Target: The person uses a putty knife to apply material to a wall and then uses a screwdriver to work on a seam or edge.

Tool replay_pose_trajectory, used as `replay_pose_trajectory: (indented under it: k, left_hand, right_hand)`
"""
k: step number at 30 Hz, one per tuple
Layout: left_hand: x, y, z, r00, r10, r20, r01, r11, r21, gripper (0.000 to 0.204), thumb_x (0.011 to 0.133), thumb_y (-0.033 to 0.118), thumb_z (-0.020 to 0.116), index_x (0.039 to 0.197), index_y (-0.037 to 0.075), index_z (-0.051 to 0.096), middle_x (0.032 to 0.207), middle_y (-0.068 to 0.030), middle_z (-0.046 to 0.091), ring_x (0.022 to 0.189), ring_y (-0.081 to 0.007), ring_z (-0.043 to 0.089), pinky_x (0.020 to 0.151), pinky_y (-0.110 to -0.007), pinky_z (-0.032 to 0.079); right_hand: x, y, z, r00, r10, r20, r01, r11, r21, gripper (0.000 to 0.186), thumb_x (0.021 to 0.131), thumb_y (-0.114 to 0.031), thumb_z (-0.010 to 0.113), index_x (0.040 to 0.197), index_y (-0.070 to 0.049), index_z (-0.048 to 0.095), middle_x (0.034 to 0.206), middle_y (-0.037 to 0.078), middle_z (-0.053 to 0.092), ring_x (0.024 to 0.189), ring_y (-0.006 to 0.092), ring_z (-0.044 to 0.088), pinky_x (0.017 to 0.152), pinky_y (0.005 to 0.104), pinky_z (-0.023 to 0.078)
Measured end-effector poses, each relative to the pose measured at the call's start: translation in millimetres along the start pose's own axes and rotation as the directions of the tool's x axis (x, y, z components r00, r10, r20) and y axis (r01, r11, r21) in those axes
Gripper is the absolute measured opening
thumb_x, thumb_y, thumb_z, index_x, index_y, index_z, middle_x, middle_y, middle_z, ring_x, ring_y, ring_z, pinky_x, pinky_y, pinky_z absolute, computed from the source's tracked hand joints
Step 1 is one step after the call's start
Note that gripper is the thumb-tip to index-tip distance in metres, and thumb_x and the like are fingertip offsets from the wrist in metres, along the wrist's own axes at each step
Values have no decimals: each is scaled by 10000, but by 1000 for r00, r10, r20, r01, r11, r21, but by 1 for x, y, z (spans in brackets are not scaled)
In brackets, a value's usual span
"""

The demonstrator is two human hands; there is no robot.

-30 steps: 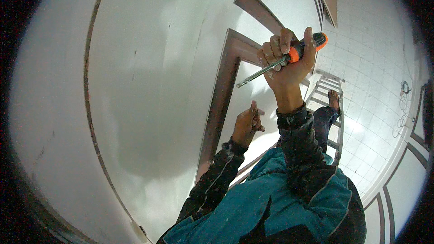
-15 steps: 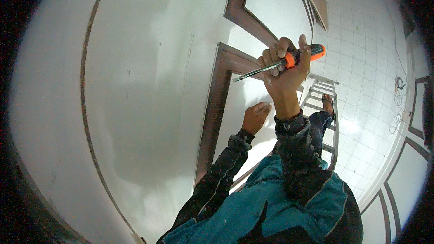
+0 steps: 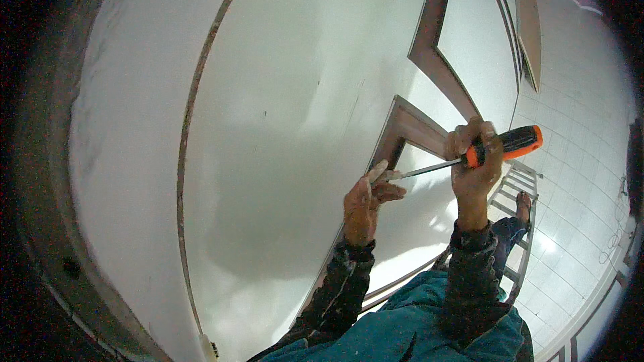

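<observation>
My right hand (image 3: 477,167) is wrapped round the black and orange handle of a screwdriver (image 3: 516,140). Its metal shaft points left toward my left hand (image 3: 363,204). The fingers of that hand, dusted white, close in around the tip of the shaft. Anything small between them is too hidden to make out. Behind both hands stands a white wall (image 3: 268,161) with a brown frame moulding (image 3: 397,124), whose corner lies just above my left fingers.
An aluminium ladder (image 3: 516,191) stands below to the right, with a sandalled foot (image 3: 522,206) on it. White floor tiles (image 3: 563,181) spread beyond. A brown panel (image 3: 528,33) stands at the upper right. A thin brown strip (image 3: 182,161) runs down the wall at left.
The view has shifted left, so the wall and ladder sit farther right. My hands have come together: the screwdriver's tip now meets the left fingers, which were apart from it before.
</observation>
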State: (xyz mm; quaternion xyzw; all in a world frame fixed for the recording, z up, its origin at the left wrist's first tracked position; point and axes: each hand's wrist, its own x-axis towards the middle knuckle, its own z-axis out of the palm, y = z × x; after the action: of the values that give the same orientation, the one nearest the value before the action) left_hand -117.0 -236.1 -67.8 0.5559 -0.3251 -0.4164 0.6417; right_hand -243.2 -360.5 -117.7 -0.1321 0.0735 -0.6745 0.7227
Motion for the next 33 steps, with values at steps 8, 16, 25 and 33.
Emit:
replay_pose_trajectory:
  k: [8, 16, 25, 33]
  left_hand:
    - [-25, 30, 5, 1000, 27, 15, -30, 732, 681, 333, 915, 264, 580, 920, -59, 658, 728, -55, 546, 616, -122, 557, 567, -271, 517]
    - [-45, 13, -17, 958, -251, -139, 282, 908, 310, 257, 895, 224, 607, 975, -18, 575, 796, -77, 580, 673, -148, 585, 640, -327, 556]
    - [-40, 14, -2, 964, -77, -253, 91, 995, 42, 317, 865, 103, 629, 1141, 10, 505, 949, -128, 596, 773, -193, 629, 701, -346, 578]
    - [-37, 10, -13, 949, -264, -171, 288, 949, 131, 356, 860, 103, 637, 1175, 41, 483, 930, -71, 591, 750, -118, 585, 693, -339, 572]
  right_hand:
    - [-26, 16, 23, 969, 110, 219, -81, 987, -137, 345, 869, -328, 570, 650, -81, 468, 516, 4, 400, 443, 110, 342, 426, 246, 255]
    - [-24, -2, 23, 980, -26, 196, 13, 998, 67, 323, 864, -269, 596, 626, -77, 491, 513, 7, 414, 447, 106, 358, 421, 259, 279]
    - [-34, 8, 8, 981, 66, 183, -48, 994, -100, 383, 838, -324, 639, 594, -86, 466, 512, -11, 405, 453, 104, 361, 421, 258, 279]
    - [-26, -4, 10, 884, 115, 453, 0, 969, -246, 237, 792, -159, 642, 621, -37, 532, 563, 37, 496, 511, 125, 463, 471, 279, 357]
